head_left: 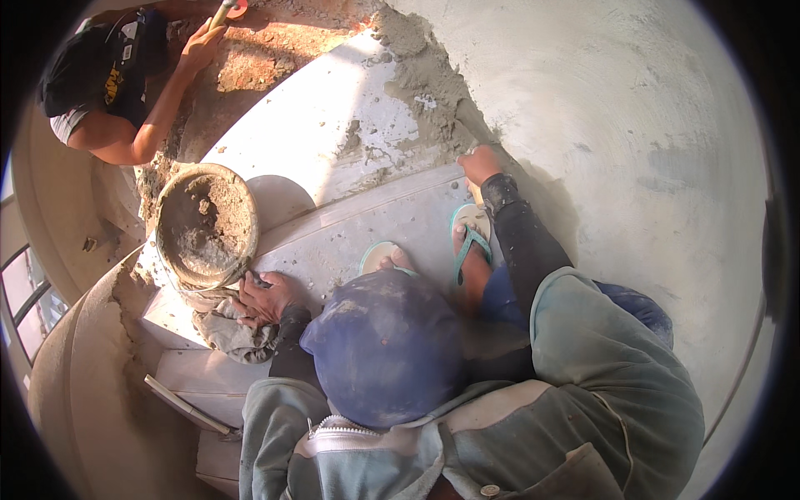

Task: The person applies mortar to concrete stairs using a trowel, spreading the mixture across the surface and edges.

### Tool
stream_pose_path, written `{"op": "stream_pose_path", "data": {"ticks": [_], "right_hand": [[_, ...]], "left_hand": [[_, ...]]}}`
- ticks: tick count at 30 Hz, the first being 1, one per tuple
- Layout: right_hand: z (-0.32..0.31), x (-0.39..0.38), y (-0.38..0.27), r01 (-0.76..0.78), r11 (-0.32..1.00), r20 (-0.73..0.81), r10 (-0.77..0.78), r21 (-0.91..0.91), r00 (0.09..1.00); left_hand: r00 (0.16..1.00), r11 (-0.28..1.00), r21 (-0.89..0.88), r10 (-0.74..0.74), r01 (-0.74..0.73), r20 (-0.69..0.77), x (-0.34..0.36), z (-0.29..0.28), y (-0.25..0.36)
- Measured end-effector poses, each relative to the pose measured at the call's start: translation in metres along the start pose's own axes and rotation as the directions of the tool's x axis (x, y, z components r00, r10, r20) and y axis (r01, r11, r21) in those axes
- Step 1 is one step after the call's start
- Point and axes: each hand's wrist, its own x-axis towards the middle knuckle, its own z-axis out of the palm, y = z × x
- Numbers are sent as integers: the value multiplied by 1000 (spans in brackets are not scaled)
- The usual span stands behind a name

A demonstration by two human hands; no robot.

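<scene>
Right hand (pixel 481 164) closed around a wooden-handled tool (pixel 476 193), near wet mortar (pixel 429 92).
Head view: the tool is beside the wall (pixel 667 125), above the step (pixel 367 218); the left hand (pixel 268 298), fingers loosely spread, rests on grey cloth (pixel 236 332).

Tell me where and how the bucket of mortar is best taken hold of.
Probably grip the bucket by its rim, coming from the lower-right side in this view, where the left hand lies close: its mouth is round and faces up, with the lip exposed there.
</scene>
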Motion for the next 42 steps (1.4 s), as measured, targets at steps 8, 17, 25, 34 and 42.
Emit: {"op": "stream_pose_path", "data": {"ticks": [8,17,25,34,42], "right_hand": [[-31,-2,-34,-125,900,57,111,418,992],[-37,-83,-71,-63,869,-113,135,491,984],[33,-141,-162,665,741,74,-661,-96,747],[144,-166,-394,841,-139,361,-930,-522,71],[228,-232,-369,505,-705,613,-698,-497,-371]], "left_hand": [[1000,1000,27,3,-2,-30,3,-22,22],[997,1000,-11,-11,12,79,6,-18,4],[983,995,-95,-23,41,184,11,-15,-8],[980,968,-232,-57,101,191,14,-20,-14],[973,956,-254,-94,147,212,13,-19,-16]]}}
